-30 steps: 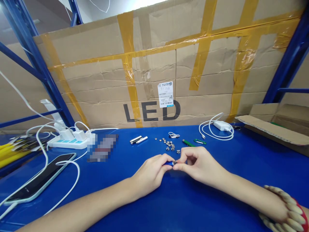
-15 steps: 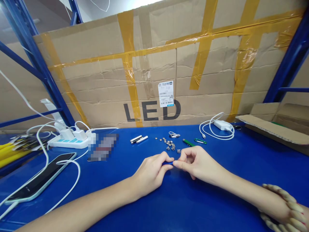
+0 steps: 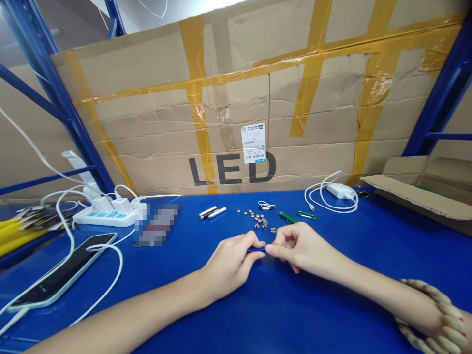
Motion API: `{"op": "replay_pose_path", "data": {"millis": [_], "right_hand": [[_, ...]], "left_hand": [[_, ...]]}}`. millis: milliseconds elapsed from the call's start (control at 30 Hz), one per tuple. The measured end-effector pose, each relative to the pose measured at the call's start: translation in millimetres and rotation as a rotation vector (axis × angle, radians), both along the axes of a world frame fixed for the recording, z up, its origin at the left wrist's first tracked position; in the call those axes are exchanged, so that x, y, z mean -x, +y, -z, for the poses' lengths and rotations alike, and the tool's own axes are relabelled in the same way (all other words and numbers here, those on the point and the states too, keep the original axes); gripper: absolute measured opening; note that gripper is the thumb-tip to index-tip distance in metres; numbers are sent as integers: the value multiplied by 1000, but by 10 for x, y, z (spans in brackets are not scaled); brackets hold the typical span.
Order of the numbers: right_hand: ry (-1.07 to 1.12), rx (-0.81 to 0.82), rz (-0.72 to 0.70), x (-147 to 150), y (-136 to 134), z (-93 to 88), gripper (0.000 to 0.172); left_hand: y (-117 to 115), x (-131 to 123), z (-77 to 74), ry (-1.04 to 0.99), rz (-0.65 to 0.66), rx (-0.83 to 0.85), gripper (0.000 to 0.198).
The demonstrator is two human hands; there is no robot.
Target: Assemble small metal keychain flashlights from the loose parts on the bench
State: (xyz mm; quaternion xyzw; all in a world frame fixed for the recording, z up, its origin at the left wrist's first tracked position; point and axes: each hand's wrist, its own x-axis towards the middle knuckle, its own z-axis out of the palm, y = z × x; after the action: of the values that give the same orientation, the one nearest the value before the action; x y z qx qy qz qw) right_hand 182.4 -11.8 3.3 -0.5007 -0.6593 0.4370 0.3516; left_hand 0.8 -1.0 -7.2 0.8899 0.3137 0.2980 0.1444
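Note:
A slim blue tube [image 3: 257, 249] lies between my two hands, its colour nearly matching the tabletop. My left hand [image 3: 233, 258] is closed, with thumb and fingers pinching the tube from the left. At its right end the thumb and fingertips of my right hand [image 3: 300, 246] are pinched together; what they cover there is hidden. Just beyond the hands are several small round metal pieces [image 3: 262, 222] and a short silver piece [image 3: 273, 230]. A green tube [image 3: 287, 217] and a green carabiner [image 3: 306, 215] lie behind my right hand.
Two silver cylinders [image 3: 212, 212] and a coiled black-and-white cord [image 3: 266, 205] lie farther back. At left are a phone [image 3: 62, 270], white cables and a power strip [image 3: 106, 218]. A white charger [image 3: 339, 191] and an open cardboard box [image 3: 420, 194] sit right. Large taped cardboard [image 3: 158, 132] stands behind.
Hardly anything differs. My right fingertips have shifted very slightly right along the blue tube's end, and my left hand stays in place.

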Motion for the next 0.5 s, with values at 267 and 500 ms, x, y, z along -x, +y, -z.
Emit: {"op": "replay_pose_path", "data": {"millis": [267, 500], "right_hand": [[34, 31, -53, -22, 19, 10, 41], [48, 55, -71, -33, 22, -5, 43]], "left_hand": [[0, 14, 4, -22, 18, -8, 6], [0, 6, 10, -37, 11, -10, 6]]}}
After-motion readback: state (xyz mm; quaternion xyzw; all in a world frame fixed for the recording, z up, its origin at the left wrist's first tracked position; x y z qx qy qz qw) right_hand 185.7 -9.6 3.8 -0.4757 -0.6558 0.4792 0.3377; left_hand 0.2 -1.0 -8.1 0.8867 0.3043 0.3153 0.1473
